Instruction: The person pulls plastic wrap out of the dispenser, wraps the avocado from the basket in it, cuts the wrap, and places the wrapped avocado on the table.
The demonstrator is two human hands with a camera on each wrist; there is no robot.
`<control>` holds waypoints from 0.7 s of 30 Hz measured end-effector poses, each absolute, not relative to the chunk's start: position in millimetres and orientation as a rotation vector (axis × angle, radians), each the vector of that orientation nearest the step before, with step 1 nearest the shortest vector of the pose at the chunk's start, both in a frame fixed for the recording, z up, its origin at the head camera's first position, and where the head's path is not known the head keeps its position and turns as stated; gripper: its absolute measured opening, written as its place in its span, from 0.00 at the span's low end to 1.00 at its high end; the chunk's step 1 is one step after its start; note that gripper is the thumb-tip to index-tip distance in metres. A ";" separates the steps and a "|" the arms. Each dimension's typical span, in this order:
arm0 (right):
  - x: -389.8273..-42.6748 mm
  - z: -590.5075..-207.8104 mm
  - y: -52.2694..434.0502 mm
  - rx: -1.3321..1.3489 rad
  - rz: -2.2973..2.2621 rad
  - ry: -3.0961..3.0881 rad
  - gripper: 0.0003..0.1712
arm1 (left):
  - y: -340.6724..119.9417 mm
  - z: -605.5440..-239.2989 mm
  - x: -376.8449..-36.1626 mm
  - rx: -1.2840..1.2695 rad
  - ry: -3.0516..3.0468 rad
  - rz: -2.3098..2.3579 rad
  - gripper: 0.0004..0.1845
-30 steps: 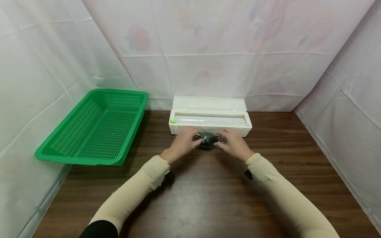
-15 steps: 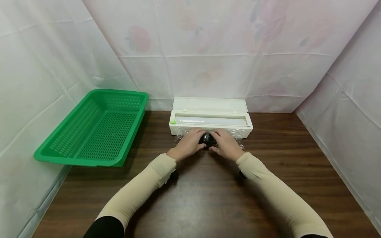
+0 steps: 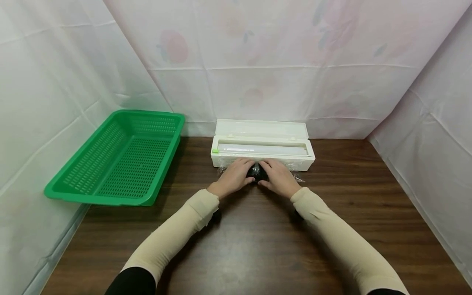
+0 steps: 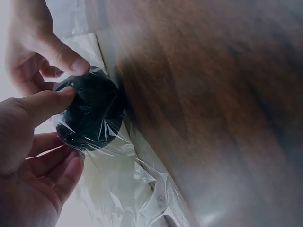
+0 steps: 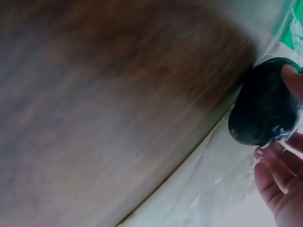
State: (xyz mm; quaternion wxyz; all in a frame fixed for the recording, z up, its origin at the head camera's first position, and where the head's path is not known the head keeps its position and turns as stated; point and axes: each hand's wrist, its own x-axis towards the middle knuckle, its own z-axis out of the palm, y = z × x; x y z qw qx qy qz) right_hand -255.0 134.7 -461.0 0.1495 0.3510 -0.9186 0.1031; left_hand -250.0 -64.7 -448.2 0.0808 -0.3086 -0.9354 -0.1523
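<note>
A dark, smooth, rounded object (image 3: pixel 257 173) sits under clear cling film, in front of a white cling film dispenser box (image 3: pixel 302 164). My left hand (image 3: pixel 234 176) holds it from the left, thumb on the near side and fingers on the far side. From the right, my right hand (image 3: pixel 279 178) holds the same object in a mirrored way. In the left wrist view the film (image 4: pixel 158 189) stretches taut and wrinkled over the object, with loose film trailing beside it. The right wrist view shows the object's blunt oval outline (image 5: pixel 265 101). What kind of thing it is, I cannot tell.
The dispenser's lid (image 3: pixel 262 129) stands raised against the patterned curtain (image 3: pixel 258 61), and a film roll (image 3: pixel 258 149) lies inside. A small green slider (image 3: pixel 215 151) is at its left end. To the left stands a green plastic basket (image 3: pixel 99 200) on the brown wooden table (image 3: pixel 236 254).
Both hands have closed inward around the dark object, and the film now lies gathered at its sides. Over the last half second the hands have barely moved.
</note>
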 end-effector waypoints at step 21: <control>-259.5 -460.1 132.7 1.028 0.200 -2.614 0.35 | -64.7 -450.1 -251.0 -0.901 -2.730 -0.223 0.29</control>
